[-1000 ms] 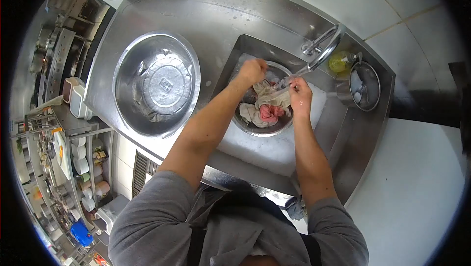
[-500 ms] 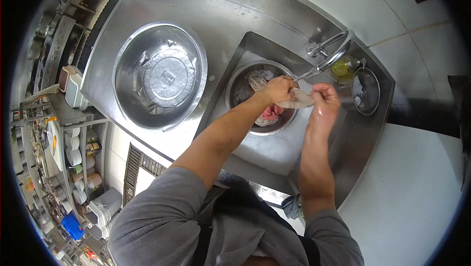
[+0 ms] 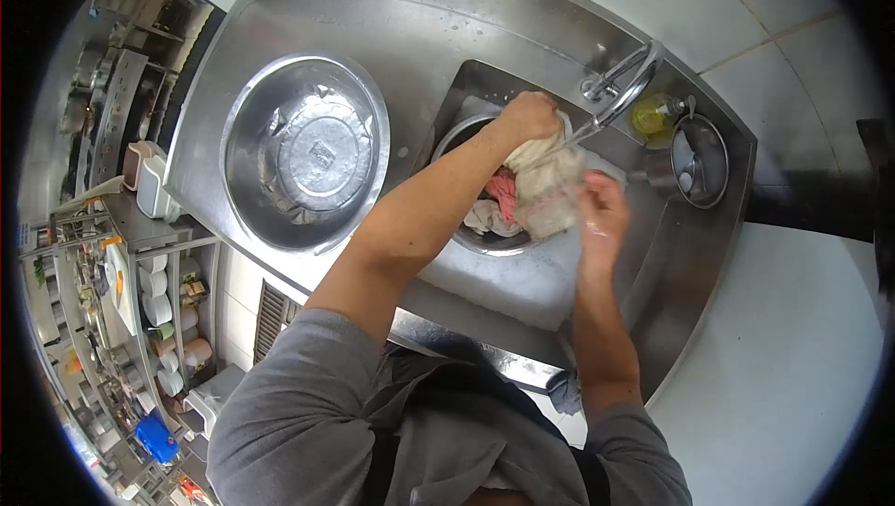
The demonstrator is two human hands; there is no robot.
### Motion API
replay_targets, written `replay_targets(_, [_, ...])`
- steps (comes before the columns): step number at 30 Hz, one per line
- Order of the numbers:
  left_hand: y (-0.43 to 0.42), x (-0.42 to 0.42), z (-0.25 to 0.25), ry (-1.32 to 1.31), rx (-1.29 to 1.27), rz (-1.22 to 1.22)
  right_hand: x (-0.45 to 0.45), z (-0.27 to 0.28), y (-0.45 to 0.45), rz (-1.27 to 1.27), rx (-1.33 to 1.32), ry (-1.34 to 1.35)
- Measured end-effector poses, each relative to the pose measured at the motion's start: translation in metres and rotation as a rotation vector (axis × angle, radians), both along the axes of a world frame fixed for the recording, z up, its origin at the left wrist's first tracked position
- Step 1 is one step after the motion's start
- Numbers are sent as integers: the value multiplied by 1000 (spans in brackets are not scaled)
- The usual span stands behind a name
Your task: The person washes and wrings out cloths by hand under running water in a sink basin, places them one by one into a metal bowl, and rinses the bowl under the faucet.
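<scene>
A wet cream cloth (image 3: pixel 552 184) hangs spread out over the metal bowl in the sink, blurred by motion. My left hand (image 3: pixel 531 118) is closed in a fist on its upper edge, just left of the faucet spout. At the cloth's right side is my right hand (image 3: pixel 604 212), fingers curled at its edge; the exact grip is blurred. Beneath, the steel bowl (image 3: pixel 494 247) holds a pink cloth (image 3: pixel 502 194) and another pale cloth (image 3: pixel 489 219), partly covered by the cream one.
A large steel basin (image 3: pixel 230 166) stands on the counter left of the sink. The faucet (image 3: pixel 634 91) reaches over the sink from the back right. Beside it are a yellow soap bottle (image 3: pixel 650 116) and a metal pot (image 3: pixel 722 170). A white surface (image 3: pixel 764 319) lies to the right.
The cream cloth, twisted tight between my hands before, now hangs opened out. My left hand has moved up, away from me, and my right hand slightly down and left.
</scene>
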State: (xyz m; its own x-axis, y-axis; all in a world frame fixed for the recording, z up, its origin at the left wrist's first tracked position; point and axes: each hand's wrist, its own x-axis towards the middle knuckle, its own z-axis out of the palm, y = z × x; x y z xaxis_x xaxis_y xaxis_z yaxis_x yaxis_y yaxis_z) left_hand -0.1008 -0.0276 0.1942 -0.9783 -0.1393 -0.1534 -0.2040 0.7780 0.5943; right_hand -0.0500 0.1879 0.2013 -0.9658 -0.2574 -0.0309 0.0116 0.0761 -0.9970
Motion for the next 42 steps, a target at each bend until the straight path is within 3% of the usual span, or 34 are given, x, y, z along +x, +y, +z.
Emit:
replay_targets(1, [-1,1,4,0,-10,-2,-5,-27,-2,114,130,-55])
replay_targets(2, [1,6,7,-2,-64,-87,-8,-20,-15,113,122,-59])
replay_targets(4, [4,23,19,-17,-120,-167,-13,-11,-41,8,432,559])
replay_targets(5, [3,32,41,-23,86,-87,-19,-18,-51,11,423,552])
replay_targets(7, [4,49,87,-67,547,82,-27,-36,-70,169,219,-23])
replay_targets(8, [4,58,107,-105,800,173,-27,-41,-77,176,213,-29])
replay_targets(10, [2,79,133,124,1117,308,-30,-47,-88,-9,85,-3])
replay_targets(13, [-21,108,144,457,1674,453,-39,-72,-82,21,157,-42])
replay_targets(15, [-35,123,129,585,1740,547,-45,-74,-81,33,250,-33])
replay_targets(17, [-37,134,88,627,1797,617,-46,-54,-80,-131,-4,-35])
replay_targets(19, [-31,138,29,625,1727,1036,-45,-37,-82,-137,-154,-89])
replay_targets(20, [-22,139,-6,382,1642,1039,-39,-30,-83,-145,-306,-153])
replay_targets(21, [-12,135,-36,209,1927,850,-15,-21,-94,-288,-270,-204])
replay_targets(22, [5,125,-25,-138,1883,1114,-14,-40,-90,-136,-175,-164])
replay_targets(23, [20,118,-24,-91,2005,1003,5,-42,-93,-138,-277,-191])
replay_targets(24, [29,112,-24,-45,2123,886,29,-5,-100,-145,-313,-310])
replay_targets(26, [26,101,-44,-101,2456,633,51,-22,-82,-53,-166,-240])
replay_targets(28, [30,90,-51,-99,2461,474,72,-17,-60,-40,-24,-139])
replay_targets(30, [31,82,-41,-51,2114,714,83,-17,-35,-44,76,-23])
replay_targets(31, [30,78,-42,-84,2285,634,86,-19,-26,-45,171,85])
replay_targets(34, [43,77,-34,84,2257,698,87,-25,-14,58,270,260])
replay_targets(35, [52,83,-19,73,2251,700,82,-24,-18,131,487,470])
replay_targets(36, [61,88,-4,123,2314,732,72,-27,-27,123,483,467])
replay_targets(38, [64,91,25,184,2366,761,49,-34,-50,-127,279,597])
replay_targets(40, [60,102,46,223,2506,637,37,-29,-56,-77,199,599])
replay_targets(42, [46,113,55,195,2490,559,26,-10,-59,-23,120,607])
